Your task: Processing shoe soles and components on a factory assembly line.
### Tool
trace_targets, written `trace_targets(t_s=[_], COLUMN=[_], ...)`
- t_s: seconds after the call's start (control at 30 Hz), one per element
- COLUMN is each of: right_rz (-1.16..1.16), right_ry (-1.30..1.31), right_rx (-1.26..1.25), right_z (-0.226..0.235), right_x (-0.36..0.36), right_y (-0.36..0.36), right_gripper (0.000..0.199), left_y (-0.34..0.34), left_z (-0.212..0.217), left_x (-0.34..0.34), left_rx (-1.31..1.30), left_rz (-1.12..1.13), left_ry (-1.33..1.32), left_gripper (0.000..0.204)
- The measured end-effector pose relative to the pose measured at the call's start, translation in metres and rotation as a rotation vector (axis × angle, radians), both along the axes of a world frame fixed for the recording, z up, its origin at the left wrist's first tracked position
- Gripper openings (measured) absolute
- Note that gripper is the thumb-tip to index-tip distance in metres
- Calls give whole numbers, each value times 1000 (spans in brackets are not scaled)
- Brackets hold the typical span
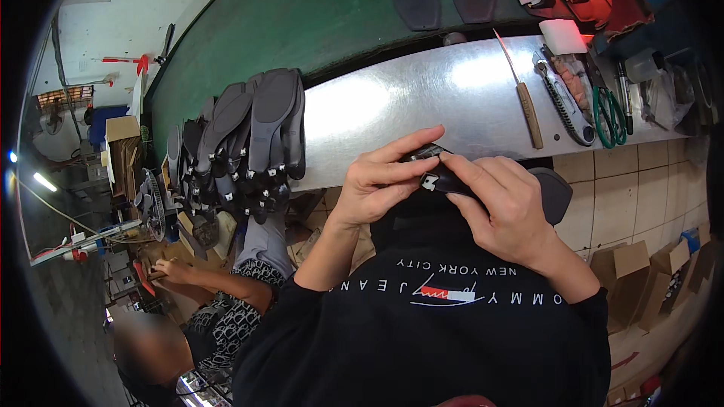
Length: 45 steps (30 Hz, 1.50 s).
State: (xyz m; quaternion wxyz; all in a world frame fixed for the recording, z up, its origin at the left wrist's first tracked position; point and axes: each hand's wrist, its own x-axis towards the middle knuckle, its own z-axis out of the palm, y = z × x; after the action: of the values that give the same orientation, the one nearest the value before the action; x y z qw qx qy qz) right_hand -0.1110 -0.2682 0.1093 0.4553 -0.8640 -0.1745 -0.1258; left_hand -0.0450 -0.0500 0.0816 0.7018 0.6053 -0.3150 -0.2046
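A dark flip-flop-style sandal [552, 194] is held between my two hands above the near edge of the metal worktop. Its black strap part [450, 181] has a small white tab and sits between my fingers. My left hand [377, 187] grips the strap end from the left, thumb below and fingers above. From the right, my right hand [504, 209] pinches the same part with thumb and index finger. Most of the sole is hidden behind my right hand; its rounded end shows beyond the wrist.
Stacked dark sandals [273, 109] overhang the worktop [422, 94] at left. At right lie an awl [529, 114], a utility knife [562, 102], green-handled scissors [609, 117] and a white block [562, 36]. More sandals [417, 6] rest farther back. A co-worker [226, 305] works at left.
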Motion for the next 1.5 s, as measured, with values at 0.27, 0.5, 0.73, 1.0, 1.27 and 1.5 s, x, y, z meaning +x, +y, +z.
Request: trace_targets(t_s=[0.27,0.5,0.73,1.0,1.27,1.5], right_rz=[52,31,9,225,153,83], right_ry=[147,292,208,53,168,3], right_rx=[49,254,137,-68,8,39], right_z=[-3,-20,-19,-21,-32,-43], right_x=[4,6,6,18,10,9], right_y=[-1,1,3,-7,-2,2], right_gripper=[44,22,15,21,27,20], left_y=[-4,-5,-11,-16,-17,-14], left_z=[11,-1,1,5,5,5], left_x=[-6,-14,-16,-13,-7,-3], left_rx=[125,77,108,198,264,231], left_rz=[30,81,139,219,243,229], left_ry=[62,388,442,600,755,849], left_gripper=[43,45,45,42,39,39])
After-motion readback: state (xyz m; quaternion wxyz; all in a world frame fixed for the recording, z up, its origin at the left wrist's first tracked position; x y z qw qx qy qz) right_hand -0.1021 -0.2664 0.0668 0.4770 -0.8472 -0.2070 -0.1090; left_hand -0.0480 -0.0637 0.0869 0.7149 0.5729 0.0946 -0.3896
